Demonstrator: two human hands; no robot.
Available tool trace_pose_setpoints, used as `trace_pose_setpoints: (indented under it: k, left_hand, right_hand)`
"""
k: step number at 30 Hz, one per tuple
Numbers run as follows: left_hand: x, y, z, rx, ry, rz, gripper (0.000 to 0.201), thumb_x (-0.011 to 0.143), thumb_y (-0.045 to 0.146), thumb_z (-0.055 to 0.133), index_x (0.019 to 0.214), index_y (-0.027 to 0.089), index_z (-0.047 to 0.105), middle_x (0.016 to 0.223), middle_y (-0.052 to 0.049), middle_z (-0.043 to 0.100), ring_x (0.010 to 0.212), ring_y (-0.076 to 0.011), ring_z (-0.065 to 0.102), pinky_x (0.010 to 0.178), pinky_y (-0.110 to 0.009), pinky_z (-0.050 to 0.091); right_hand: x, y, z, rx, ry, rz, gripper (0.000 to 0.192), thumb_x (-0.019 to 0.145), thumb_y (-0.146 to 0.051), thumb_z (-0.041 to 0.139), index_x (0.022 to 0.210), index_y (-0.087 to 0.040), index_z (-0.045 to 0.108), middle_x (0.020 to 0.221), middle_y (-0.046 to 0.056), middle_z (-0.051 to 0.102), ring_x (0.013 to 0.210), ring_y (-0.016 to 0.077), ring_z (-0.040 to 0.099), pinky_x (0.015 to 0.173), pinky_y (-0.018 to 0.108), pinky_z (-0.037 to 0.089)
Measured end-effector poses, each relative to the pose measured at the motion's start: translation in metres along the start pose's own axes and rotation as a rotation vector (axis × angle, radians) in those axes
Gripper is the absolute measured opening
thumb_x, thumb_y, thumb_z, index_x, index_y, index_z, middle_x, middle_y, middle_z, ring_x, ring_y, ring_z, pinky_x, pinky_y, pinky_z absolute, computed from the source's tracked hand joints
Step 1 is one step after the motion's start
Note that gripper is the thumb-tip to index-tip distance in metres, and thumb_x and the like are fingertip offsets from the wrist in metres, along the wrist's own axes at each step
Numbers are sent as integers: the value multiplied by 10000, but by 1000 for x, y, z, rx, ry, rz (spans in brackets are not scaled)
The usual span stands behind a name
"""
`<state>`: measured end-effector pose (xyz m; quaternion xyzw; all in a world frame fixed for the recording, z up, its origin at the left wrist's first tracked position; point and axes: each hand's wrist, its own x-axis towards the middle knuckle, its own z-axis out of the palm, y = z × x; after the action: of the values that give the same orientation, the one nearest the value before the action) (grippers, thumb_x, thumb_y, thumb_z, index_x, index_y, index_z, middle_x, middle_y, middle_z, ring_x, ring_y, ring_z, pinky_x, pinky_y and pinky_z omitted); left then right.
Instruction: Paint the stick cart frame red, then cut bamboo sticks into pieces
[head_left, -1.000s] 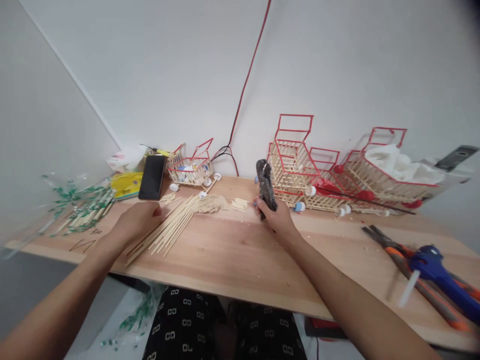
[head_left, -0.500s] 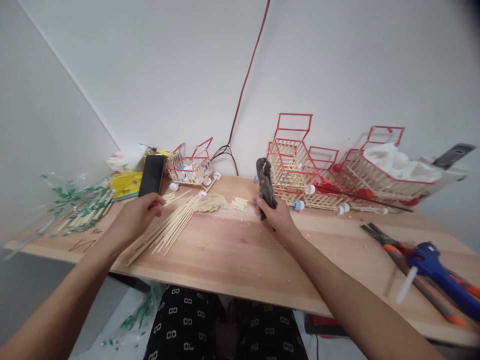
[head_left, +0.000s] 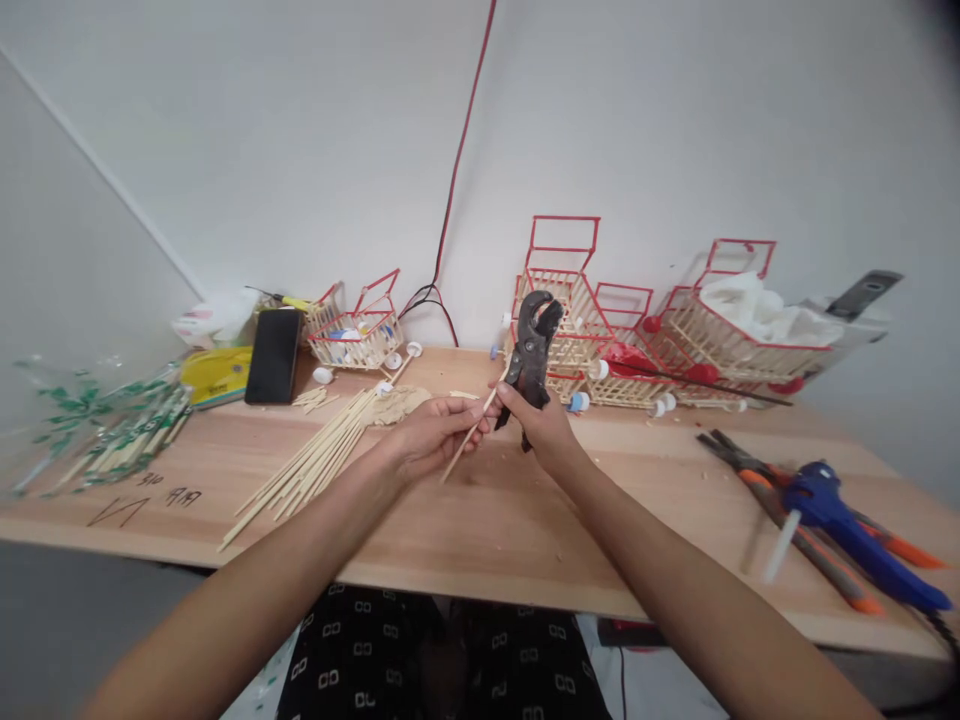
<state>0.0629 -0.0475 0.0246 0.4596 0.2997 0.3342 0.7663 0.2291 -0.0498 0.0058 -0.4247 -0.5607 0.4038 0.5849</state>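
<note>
My left hand [head_left: 435, 430] is closed on a thin wooden stick [head_left: 457, 458], pinched near the stick's upper part and slanting down toward the table. Wrapped around the handles of a black hand cutter with a hooked jaw [head_left: 534, 340] is my right hand [head_left: 547, 428]. The cutter's jaws point up, spread apart. The stick's top end is close beside the cutter; whether they touch I cannot tell. Left of my left hand lies a fanned bundle of long sticks [head_left: 311, 455], with a flat beige lump [head_left: 397, 404] at its far end. Short cut stick pieces [head_left: 313, 399] lie behind the bundle.
Small stick-built carts with red trim [head_left: 566, 325] stand along the wall, mostly on the right. A blue glue gun [head_left: 832, 505] and orange-handled pliers [head_left: 765, 490] lie at the right. At the left are a phone [head_left: 273, 356], a yellow packet [head_left: 217, 376] and wrapped sticks [head_left: 139, 430].
My left hand has moved right from beside the stick bundle and now holds a single stick near the cutter. The cutter's jaws now show spread apart. The view has shifted slightly.
</note>
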Motion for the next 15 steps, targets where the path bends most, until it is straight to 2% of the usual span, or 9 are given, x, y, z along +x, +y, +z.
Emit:
trace_pose_setpoints:
  k: [2, 4, 8, 9, 12, 15]
  left_hand:
    - [5, -1, 0, 35, -12, -15, 307, 655, 316, 801, 835, 91, 697, 728, -42, 649, 604, -72, 565, 608, -189, 448]
    - [11, 0, -6, 162, 43, 19, 265, 707, 307, 748, 865, 99, 699, 789, -62, 677, 654, -98, 592, 662, -224, 469]
    - [29, 12, -26, 712, 320, 245, 144, 761, 192, 629, 855, 115, 706, 763, -52, 691, 647, -124, 580, 648, -244, 438]
    - [34, 16, -31, 866, 348, 301, 143, 761, 168, 606, 843, 118, 712, 774, -55, 697, 678, -137, 589, 665, -251, 434]
    - [50, 27, -41, 1275, 273, 387, 181, 741, 116, 567, 818, 124, 730, 840, -78, 712, 782, -175, 607, 732, -271, 424]
    - [64, 30, -42, 1499, 190, 401, 214, 734, 107, 535, 812, 119, 734, 853, -93, 704, 783, -181, 598, 736, -271, 412]
  right_hand:
    - [2, 2, -2, -1, 35, 13, 324, 762, -493, 642, 751, -171, 617, 627, 2, 590, 601, 138, 552, 611, 278, 453]
    - [5, 2, -5, -18, 107, 17, 328, 752, -479, 655, 655, -173, 585, 605, 0, 578, 585, 132, 541, 600, 274, 449]
    - [8, 0, -9, -21, 182, 4, 313, 741, -457, 670, 629, -176, 585, 598, 1, 579, 587, 135, 547, 603, 277, 457]
    - [8, -1, -9, -21, 177, -2, 310, 743, -454, 668, 631, -176, 587, 594, 1, 580, 585, 136, 548, 601, 278, 459]
    - [8, -2, -8, -25, 178, 14, 306, 740, -446, 666, 626, -174, 583, 578, 2, 576, 564, 134, 543, 578, 274, 456]
    - [6, -2, -6, -36, 173, 28, 302, 736, -439, 664, 622, -172, 578, 574, 0, 569, 558, 130, 538, 569, 270, 454]
